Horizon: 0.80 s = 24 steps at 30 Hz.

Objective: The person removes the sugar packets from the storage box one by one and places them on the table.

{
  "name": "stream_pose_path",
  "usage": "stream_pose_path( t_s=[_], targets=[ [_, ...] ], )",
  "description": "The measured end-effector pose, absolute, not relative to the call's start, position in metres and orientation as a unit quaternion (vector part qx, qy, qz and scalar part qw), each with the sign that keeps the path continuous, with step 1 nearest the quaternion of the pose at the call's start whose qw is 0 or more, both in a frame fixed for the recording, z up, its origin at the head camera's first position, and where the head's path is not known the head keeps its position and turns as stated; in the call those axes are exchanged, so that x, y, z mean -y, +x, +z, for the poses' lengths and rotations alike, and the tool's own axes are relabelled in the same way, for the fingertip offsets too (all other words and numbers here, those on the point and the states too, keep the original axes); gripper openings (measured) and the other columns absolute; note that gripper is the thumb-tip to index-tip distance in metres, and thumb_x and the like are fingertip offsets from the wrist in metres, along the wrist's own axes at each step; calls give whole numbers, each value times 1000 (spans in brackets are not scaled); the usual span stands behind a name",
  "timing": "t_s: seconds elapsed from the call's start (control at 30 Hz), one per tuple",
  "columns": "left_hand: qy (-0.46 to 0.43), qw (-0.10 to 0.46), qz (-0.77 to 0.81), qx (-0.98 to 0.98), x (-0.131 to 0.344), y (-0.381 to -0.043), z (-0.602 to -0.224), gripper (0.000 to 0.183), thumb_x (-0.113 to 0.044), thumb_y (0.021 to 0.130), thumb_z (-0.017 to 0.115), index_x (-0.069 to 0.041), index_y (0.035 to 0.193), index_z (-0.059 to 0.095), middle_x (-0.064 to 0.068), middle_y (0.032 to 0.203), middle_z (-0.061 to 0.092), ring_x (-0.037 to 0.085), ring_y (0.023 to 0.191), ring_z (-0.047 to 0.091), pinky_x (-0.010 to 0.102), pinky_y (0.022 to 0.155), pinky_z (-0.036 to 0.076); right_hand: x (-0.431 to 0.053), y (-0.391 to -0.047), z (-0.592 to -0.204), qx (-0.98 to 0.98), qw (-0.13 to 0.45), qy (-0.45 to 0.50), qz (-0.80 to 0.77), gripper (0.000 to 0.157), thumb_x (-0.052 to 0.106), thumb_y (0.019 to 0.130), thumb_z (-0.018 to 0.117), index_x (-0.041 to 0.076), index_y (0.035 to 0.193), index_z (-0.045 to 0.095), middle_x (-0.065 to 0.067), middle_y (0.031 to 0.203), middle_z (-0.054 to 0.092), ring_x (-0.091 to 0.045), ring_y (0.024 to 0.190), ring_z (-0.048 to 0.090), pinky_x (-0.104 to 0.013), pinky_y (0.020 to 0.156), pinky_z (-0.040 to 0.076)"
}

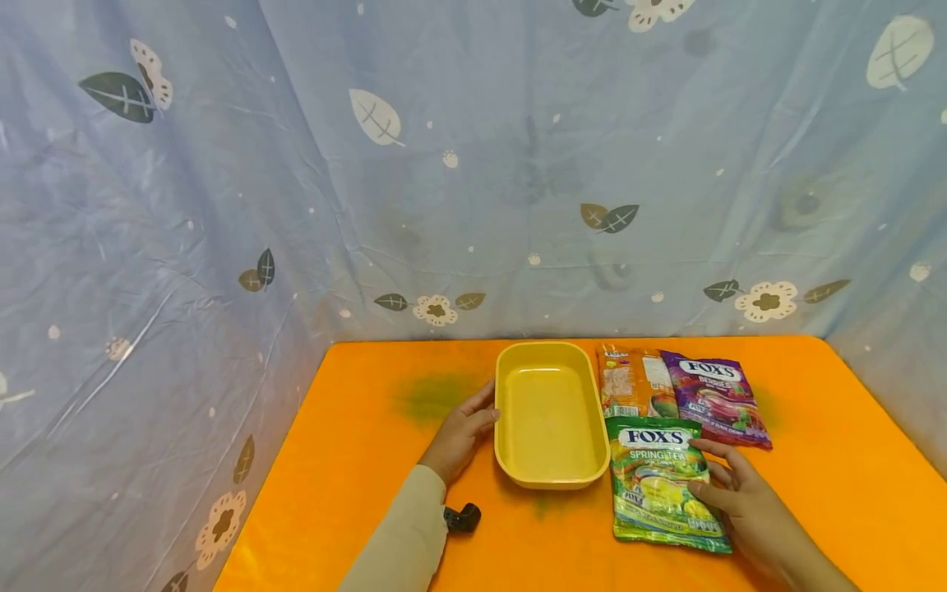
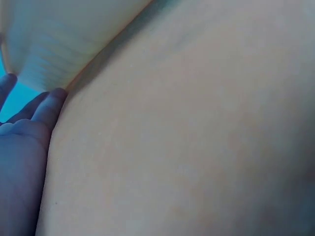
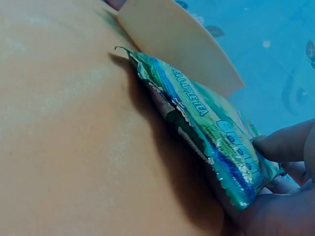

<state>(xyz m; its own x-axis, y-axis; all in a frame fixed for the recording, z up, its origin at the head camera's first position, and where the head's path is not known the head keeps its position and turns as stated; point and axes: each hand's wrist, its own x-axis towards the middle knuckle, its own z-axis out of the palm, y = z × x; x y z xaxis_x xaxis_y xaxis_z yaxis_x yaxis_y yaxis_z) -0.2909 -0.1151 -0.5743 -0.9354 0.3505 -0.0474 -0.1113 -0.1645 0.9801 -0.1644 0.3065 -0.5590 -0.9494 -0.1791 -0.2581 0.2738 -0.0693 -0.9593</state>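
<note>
A yellow rectangular tub [image 1: 551, 473] stands on the orange tabletop. My left hand [image 1: 462, 432] is at its left side, and in the left wrist view the extended fingers [image 2: 51, 108] touch the outer wall. With thumb and fingers, my right hand [image 1: 747, 510] pinches the right edge of a green FOX'S Spring Tea candy bag [image 1: 658, 485]. In the right wrist view the candy bag [image 3: 197, 118] is tilted, its near edge raised above the table. The bag's right edge is partly hidden by the hand.
Behind the green bag lie an orange candy bag [image 1: 629, 382] and a purple FOX'S Berries bag [image 1: 718, 399], side by side. A small black object [image 1: 464, 518] shows at the left wrist. Blue patterned curtains [image 1: 473, 164] border the table's back and sides.
</note>
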Motion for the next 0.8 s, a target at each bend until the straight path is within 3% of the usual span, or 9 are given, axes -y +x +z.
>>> stream_pose_path(
  t_s=[0.07,0.17,0.3,0.47,0.63,0.8],
  targets=[
    [95,153,757,-628,115,-292,-573,63,-13,108,65,-20,168,47,2,171,41,25,150,48,36,112,50,-306,-165,-554,-691,156,41,-704,59,0,111,58,8,161,28,-43,169,-16,-63,155,1,-19,90,53],
    [98,154,758,-627,114,-294,-572,64,-14,108,65,-18,168,45,2,171,40,25,150,47,36,113,49,-306,-168,-542,-748,155,54,-643,66,11,113,60,-1,164,19,-45,166,15,-57,138,42,-28,84,56],
    [98,156,758,-626,114,-295,-573,65,-14,108,65,-19,169,43,3,172,38,24,151,46,36,113,49,-307,-171,-522,-836,130,51,-530,67,26,114,61,-5,162,28,-40,147,48,-41,114,65,-39,79,61],
    [88,151,750,-638,120,-296,-573,65,-15,109,65,-17,170,42,6,172,38,27,152,45,38,114,49,-303,-179,-503,-899,61,14,-433,53,29,114,61,-4,153,48,-32,141,58,-44,113,67,-50,85,63],
    [78,167,722,-667,127,-300,-567,68,-14,109,62,-8,171,36,13,172,38,31,148,49,42,115,48,-280,-200,-489,-919,1,-57,-390,56,30,111,68,-5,152,53,-32,143,60,-51,117,66,-60,88,62],
    [74,142,621,-767,135,-321,-540,70,-34,110,66,-9,170,39,18,166,45,38,140,57,53,111,51,-242,-243,-466,-937,-51,-133,-319,70,38,107,72,-1,160,49,-29,155,53,-54,137,52,-74,108,44]
  ],
)
